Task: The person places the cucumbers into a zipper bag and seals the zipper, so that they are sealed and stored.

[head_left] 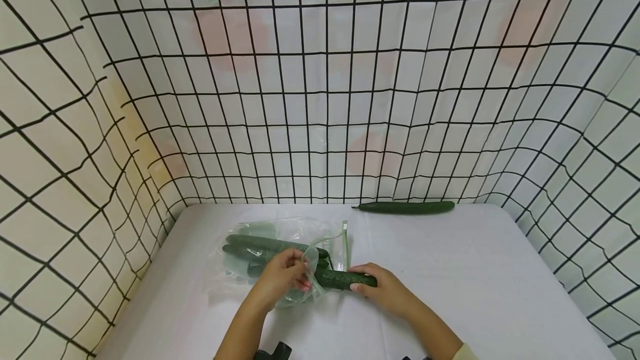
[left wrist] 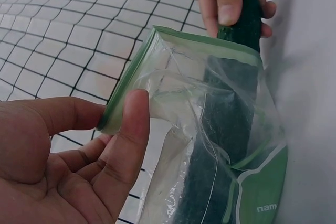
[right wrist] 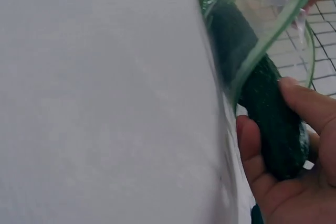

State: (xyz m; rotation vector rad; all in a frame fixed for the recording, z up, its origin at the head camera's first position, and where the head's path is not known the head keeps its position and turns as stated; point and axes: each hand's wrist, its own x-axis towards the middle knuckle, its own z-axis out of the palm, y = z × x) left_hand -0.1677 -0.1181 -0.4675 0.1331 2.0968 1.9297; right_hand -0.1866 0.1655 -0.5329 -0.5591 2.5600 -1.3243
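while head view shows far cucumber [head_left: 407, 208], left wrist shows bag [left wrist: 265, 184] lettering [left wrist: 266, 208]

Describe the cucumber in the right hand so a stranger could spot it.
On the white table, find the clear, green-edged bag. The cucumber pokes from its mouth, held by the right hand. Only this one is gripped, unlike the bagged cucumbers or the lone cucumber at the far edge.
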